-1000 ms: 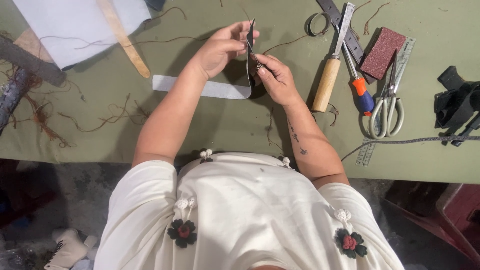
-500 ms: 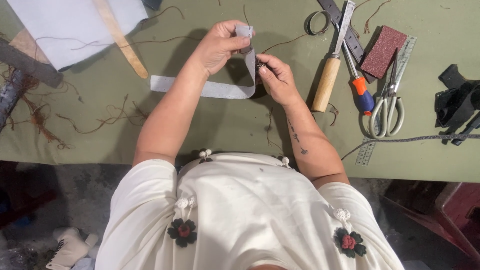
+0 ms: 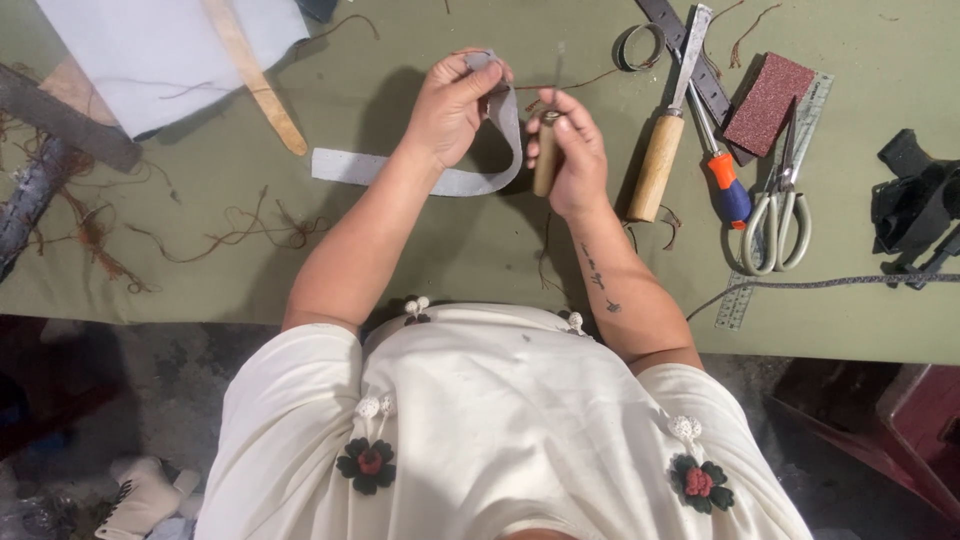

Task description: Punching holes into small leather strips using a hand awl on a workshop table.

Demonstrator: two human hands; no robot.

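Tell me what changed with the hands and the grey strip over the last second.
The right hand drew back from the left hand, taking its wooden-handled tool off the grey strip; a second ago the tool's tip met the strip between both hands. The left hand raised the strip's end, so it now arches in a loop. Both grips held. The scissors, screwdriver and sanding block stayed put.

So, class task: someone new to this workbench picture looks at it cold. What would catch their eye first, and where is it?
First, the two hands at top centre: the left hand pinches a grey strip that loops up off the green table, while the right hand grips a wooden-handled tool upright beside it. Next, the tools lying to the right: a wooden-handled chisel, an orange-and-blue screwdriver and scissors.
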